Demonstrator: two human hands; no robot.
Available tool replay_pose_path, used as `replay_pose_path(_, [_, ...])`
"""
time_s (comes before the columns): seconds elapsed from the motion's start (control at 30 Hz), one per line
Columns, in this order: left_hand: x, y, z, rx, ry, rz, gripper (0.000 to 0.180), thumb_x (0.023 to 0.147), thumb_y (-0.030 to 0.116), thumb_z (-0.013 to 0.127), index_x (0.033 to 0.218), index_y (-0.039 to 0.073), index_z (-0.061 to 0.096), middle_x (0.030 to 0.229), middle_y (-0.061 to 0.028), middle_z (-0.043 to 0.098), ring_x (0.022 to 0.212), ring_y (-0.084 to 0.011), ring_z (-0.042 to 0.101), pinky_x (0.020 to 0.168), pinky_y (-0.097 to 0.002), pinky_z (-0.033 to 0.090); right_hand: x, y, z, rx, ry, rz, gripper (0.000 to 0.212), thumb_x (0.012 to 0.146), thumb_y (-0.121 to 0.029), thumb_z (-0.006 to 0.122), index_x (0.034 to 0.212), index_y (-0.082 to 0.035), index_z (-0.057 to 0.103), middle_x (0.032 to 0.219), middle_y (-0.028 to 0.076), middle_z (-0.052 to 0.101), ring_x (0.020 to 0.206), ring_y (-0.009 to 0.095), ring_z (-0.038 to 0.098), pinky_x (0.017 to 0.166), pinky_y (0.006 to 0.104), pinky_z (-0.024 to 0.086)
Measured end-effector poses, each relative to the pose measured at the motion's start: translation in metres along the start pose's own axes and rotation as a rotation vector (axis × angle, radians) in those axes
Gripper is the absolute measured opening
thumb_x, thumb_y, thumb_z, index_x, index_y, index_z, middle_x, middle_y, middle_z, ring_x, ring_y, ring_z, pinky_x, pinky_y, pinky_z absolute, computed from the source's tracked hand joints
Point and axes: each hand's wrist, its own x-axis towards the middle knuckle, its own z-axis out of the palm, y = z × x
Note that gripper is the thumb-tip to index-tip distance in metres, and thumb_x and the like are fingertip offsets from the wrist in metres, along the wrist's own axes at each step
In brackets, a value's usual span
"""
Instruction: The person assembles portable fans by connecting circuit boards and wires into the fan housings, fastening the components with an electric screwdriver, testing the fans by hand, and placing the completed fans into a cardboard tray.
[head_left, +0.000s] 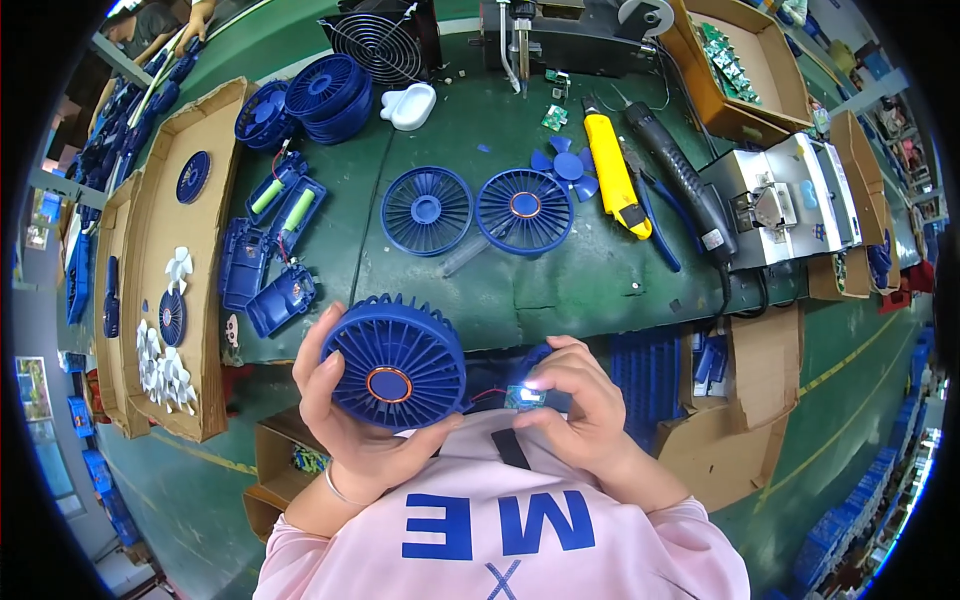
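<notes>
My left hand [345,440] is wrapped round a blue round fan head [400,350], its slatted grille with an orange ring facing up. In my right hand [580,405], pinched between thumb and fingers, is a small green circuit board [525,397] with a bright light glowing on it. A thin red wire [487,392] runs between the fan head and the board. A dark blue part behind my right fingers is mostly hidden. Beyond my hands, two blue fan grilles [426,211] lie on the green bench, with a blue fan blade [567,165] at their right.
Blue handle shells [268,300], some with green battery cells, lie at the left beside a cardboard tray [215,350]. A yellow electric screwdriver [613,175], a black tool [685,180], pliers [660,235] and a metal fixture [775,205] occupy the right. Stacked grilles [330,95] stand far left.
</notes>
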Motion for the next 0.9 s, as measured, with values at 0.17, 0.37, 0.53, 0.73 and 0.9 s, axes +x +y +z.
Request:
replay_pose_path(0.17, [-0.0001,0.0000,0.0015,-0.025,0.001,0.005,0.097,0.063,0.025,0.086,0.136,0.013,0.021,0.136,-0.0293,0.026,0.122,-0.0368,0.042,0.096,-0.0414,0.046,0.0005,-0.0009,-0.0003,0.040,-0.024,-0.010,0.035,0.069,-0.017,0.081,0.092,-0.003,0.061,0.080,0.008,0.062,0.076,0.022,0.058,0.088,0.0431,0.040])
replay_pose_path(0.37, [-0.0005,0.0012,0.0017,-0.025,0.004,0.005,0.097,0.064,0.026,0.086,0.135,0.012,0.022,0.135,-0.0294,0.027,0.122,-0.0368,0.041,0.096,-0.0411,0.046,-0.0004,-0.0015,0.0001,0.016,0.003,-0.027,0.035,0.069,-0.019,0.081,0.092,-0.004,0.061,0.080,0.008,0.063,0.076,0.022,0.058,0.089,0.0428,0.040])
replay_pose_path(0.53, [-0.0020,-0.0003,0.0028,-0.018,0.012,0.009,0.096,0.064,0.026,0.085,0.135,0.012,0.022,0.135,-0.0295,0.028,0.122,-0.0368,0.041,0.097,-0.0408,0.046,-0.0029,-0.0015,-0.0001,0.035,-0.006,-0.016,0.034,0.069,-0.020,0.081,0.092,-0.004,0.061,0.081,0.007,0.063,0.077,0.022,0.059,0.089,0.0431,0.040])
replay_pose_path(0.73, [-0.0022,-0.0030,0.0041,-0.045,0.028,0.014,0.097,0.064,0.026,0.086,0.135,0.012,0.022,0.136,-0.0294,0.028,0.121,-0.0362,0.042,0.097,-0.0411,0.045,0.0008,-0.0030,0.0011,0.019,0.014,-0.024,0.033,0.070,-0.018,0.081,0.092,-0.004,0.061,0.080,0.007,0.063,0.077,0.022,0.059,0.091,0.0439,0.039])
replay_pose_path(0.9, [-0.0024,-0.0009,-0.0035,0.033,0.009,0.046,0.098,0.060,0.028,0.088,0.134,0.011,0.027,0.134,-0.0289,0.033,0.119,-0.0373,0.044,0.096,-0.0438,0.042,0.0052,-0.0022,-0.0003,0.052,-0.068,-0.019,0.044,0.065,-0.021,0.083,0.098,-0.002,0.060,0.079,0.007,0.061,0.075,0.022,0.058,0.093,0.0472,0.039])
